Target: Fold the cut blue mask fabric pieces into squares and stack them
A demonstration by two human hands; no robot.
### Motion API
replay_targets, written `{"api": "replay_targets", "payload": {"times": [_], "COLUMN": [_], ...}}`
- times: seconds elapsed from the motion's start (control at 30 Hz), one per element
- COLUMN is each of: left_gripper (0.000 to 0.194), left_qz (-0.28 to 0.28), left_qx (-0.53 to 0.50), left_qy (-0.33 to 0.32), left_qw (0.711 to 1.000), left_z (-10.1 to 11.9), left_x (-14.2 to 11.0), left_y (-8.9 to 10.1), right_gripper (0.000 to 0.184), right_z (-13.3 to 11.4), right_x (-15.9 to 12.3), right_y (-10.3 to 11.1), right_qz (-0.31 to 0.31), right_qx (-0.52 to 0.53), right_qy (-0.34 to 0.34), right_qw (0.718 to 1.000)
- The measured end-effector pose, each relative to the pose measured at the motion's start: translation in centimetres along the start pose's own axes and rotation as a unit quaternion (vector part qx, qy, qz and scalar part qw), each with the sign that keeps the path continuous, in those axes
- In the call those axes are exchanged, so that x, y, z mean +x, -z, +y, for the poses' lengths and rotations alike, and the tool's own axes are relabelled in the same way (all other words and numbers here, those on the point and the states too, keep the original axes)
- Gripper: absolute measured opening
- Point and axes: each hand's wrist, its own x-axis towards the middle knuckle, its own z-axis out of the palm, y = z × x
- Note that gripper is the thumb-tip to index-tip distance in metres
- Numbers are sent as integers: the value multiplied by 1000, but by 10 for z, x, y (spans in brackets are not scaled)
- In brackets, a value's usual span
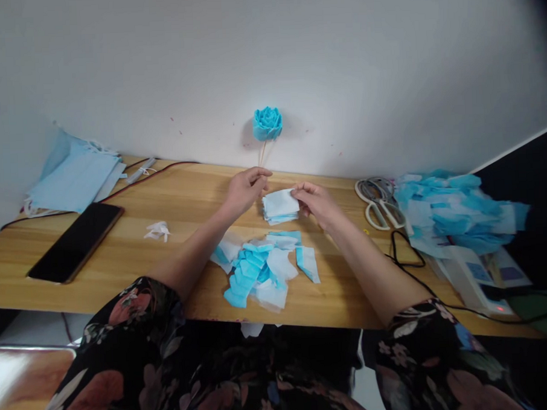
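A small stack of white and light-blue cut fabric pieces (281, 203) is at the middle of the table. My right hand (317, 203) pinches the stack's right edge, thumb on top. Just beyond its left upper corner is my left hand (249, 189), fingers loosely bent and apart, with nothing visible in them. Behind that hand, a blue fabric flower (267, 123) on thin sticks leans against the wall. Nearer to me lies a loose heap of blue and white scraps (253, 269).
At left lie blue face masks (70, 174), a black phone (76, 242) and a white scrap (157, 230). White-handled scissors (383, 215), a big pile of blue cuttings (459, 209) and a power strip (478, 277) with black cables are at right. A wall rises behind.
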Motion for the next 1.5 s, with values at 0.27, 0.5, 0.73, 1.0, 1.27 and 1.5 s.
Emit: {"api": "replay_targets", "payload": {"times": [0.27, 0.5, 0.73, 1.0, 1.27, 1.5], "left_gripper": [22, 21, 21, 21, 24, 33], "left_qz": [-34, 14, 33, 23, -95, -179], "left_qx": [22, -7, -2, -22, 37, 194], "left_qy": [-37, 57, 49, 21, -71, -132], "left_qw": [998, 998, 998, 999, 992, 956], "left_z": [7, -6, -4, 2, 8, 5], "left_x": [-7, 3, 4, 1, -11, -16], "left_y": [-3, 0, 1, -1, -4, -5], "right_gripper": [20, 25, 26, 16, 11, 36], "right_z": [-3, -13, -9, -9, -3, -5], "right_x": [-1, -8, -3, -3, 0, -8], "right_y": [-1, 6, 0, -3, -6, 17], "right_qz": [7, -22, -42, 0, 5, 14], "right_qx": [-8, 75, 68, 15, -37, -169], "right_qy": [28, 30, -1, -11, 8, 118], "right_qw": [1000, 996, 997, 1000, 999, 978]}}
